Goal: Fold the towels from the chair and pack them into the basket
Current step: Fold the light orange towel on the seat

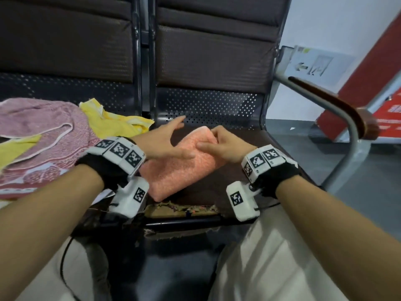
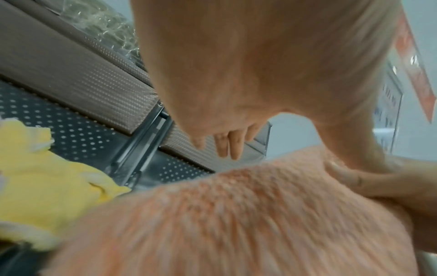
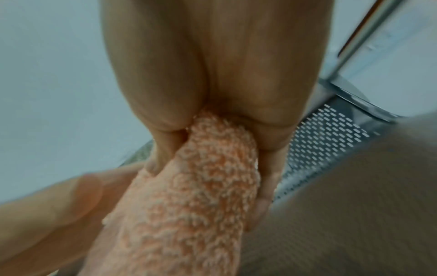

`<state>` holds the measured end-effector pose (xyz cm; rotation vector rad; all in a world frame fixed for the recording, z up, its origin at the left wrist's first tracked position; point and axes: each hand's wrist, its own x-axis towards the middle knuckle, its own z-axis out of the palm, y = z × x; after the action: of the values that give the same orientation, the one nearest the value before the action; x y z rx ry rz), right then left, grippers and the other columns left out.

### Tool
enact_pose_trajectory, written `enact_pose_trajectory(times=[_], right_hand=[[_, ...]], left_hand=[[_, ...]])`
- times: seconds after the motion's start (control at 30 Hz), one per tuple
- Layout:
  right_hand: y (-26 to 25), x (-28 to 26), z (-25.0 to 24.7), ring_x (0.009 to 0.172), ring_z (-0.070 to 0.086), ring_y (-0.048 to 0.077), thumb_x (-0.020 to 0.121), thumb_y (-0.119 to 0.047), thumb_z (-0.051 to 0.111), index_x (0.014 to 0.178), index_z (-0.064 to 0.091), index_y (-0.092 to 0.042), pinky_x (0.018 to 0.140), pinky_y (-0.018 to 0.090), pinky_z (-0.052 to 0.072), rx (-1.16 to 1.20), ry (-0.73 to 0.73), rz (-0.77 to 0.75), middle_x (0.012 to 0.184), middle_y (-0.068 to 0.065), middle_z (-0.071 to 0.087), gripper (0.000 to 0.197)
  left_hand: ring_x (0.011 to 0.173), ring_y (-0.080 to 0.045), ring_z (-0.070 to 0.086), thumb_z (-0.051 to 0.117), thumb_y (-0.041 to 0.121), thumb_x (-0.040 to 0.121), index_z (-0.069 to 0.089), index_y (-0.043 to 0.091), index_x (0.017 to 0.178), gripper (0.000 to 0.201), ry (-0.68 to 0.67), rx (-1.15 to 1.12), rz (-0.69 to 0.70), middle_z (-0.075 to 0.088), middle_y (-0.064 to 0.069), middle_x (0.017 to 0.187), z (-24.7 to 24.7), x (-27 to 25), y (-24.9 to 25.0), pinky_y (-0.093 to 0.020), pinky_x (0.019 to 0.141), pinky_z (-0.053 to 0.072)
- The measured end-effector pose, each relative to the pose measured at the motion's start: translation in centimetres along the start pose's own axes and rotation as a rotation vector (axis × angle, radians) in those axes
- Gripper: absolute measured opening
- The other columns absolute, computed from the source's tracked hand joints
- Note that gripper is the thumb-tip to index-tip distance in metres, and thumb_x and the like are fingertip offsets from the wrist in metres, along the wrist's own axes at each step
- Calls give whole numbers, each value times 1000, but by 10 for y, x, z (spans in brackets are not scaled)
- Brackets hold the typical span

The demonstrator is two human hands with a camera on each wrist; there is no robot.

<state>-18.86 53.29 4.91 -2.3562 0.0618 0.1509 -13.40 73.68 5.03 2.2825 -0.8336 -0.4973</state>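
A folded orange towel [image 1: 184,168] lies slanted on the brown chair seat [image 1: 236,187]. My right hand [image 1: 207,139] pinches its far end between thumb and curled fingers. The right wrist view shows that end of the towel [image 3: 212,168] pressed into the palm, with the fingers [image 3: 267,186] wrapped behind it. My left hand [image 1: 185,137] hovers over the towel's left side with fingers straight and spread, and its thumb lies across the top. In the left wrist view the fingers [image 2: 228,143] point away above the orange towel [image 2: 236,214]. No basket is in view.
A pink towel [image 1: 43,135] and a crumpled yellow towel [image 1: 115,122] lie loose on the neighbouring seat to the left. A metal armrest with a wooden pad [image 1: 338,107] curves down at the right. The seat's front edge [image 1: 184,208] is frayed. My knees are just below it.
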Motion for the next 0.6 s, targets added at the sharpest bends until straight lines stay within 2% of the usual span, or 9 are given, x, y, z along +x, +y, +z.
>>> enact_pose_trajectory(times=[0.03, 0.07, 0.13, 0.2, 0.27, 0.33, 0.43, 0.5, 0.6], right_hand=[[-10, -10, -5, 92, 57, 12, 82, -38, 70, 105, 43, -15, 76, 29, 49, -7, 11, -73, 96, -3, 56, 42], [-20, -20, -12, 92, 57, 14, 82, -33, 72, 103, 43, -16, 78, 33, 49, -10, 13, -135, 96, -1, 56, 40], [-37, -40, -28, 88, 56, 16, 80, -27, 74, 101, 44, -16, 79, 38, 48, -49, 38, -220, 95, 3, 57, 39], [-51, -60, -47, 83, 53, 15, 79, -24, 75, 100, 44, -16, 78, 39, 46, -92, 105, -263, 89, 1, 55, 38], [-60, -80, -68, 81, 52, 14, 80, -21, 75, 99, 44, -15, 76, 38, 46, -74, 175, -283, 85, 0, 53, 37], [-63, -99, -87, 81, 54, 16, 81, -18, 73, 97, 43, -16, 74, 37, 46, -24, 236, -293, 86, 3, 54, 34], [-59, -129, -112, 81, 55, 19, 82, -16, 72, 89, 41, -25, 73, 38, 45, 26, 337, -287, 87, 6, 55, 33], [-50, -152, -127, 83, 57, 19, 82, -17, 73, 89, 42, -28, 75, 41, 47, 81, 408, -268, 89, 5, 58, 33], [-22, -193, -145, 92, 63, 20, 78, -23, 76, 104, 46, -23, 77, 39, 52, 183, 547, -227, 103, 5, 64, 40]], left_hand=[[135, -9, 32, 69, 71, 48, 4, 34, 149, 126, 20, -57, 42, 31, 11, 150, -2, -3, 9, -26, 108, 28], [129, -6, 40, 74, 69, 44, 11, 38, 147, 125, 21, -94, 65, 39, 16, 144, -3, -6, 16, -27, 105, 35], [110, -3, 59, 83, 63, 41, 42, 45, 127, 97, -11, -130, 78, 59, 22, 121, -4, -11, 29, -26, 90, 51], [94, -2, 66, 85, 59, 42, 59, 41, 105, 70, -28, -147, 79, 69, 20, 101, -3, -17, 44, -26, 81, 55], [92, -4, 67, 83, 52, 45, 62, 36, 96, 57, -43, -144, 96, 71, 15, 96, -3, -23, 62, -25, 79, 56], [94, -9, 67, 80, 38, 56, 61, 33, 95, 43, -55, -103, 126, 70, 10, 97, -3, -27, 83, -27, 81, 55], [91, -6, 65, 72, 10, 73, 60, 28, 100, 35, -69, -26, 183, 68, 9, 100, -5, -29, 114, -17, 76, 52], [94, -10, 64, 66, 10, 79, 58, 21, 110, 34, -53, 60, 225, 67, 4, 105, -2, -29, 139, -20, 78, 50], [97, -18, 61, 58, 19, 85, 55, 15, 113, 28, 4, 233, 306, 64, -2, 109, 11, -27, 185, -28, 81, 47]])
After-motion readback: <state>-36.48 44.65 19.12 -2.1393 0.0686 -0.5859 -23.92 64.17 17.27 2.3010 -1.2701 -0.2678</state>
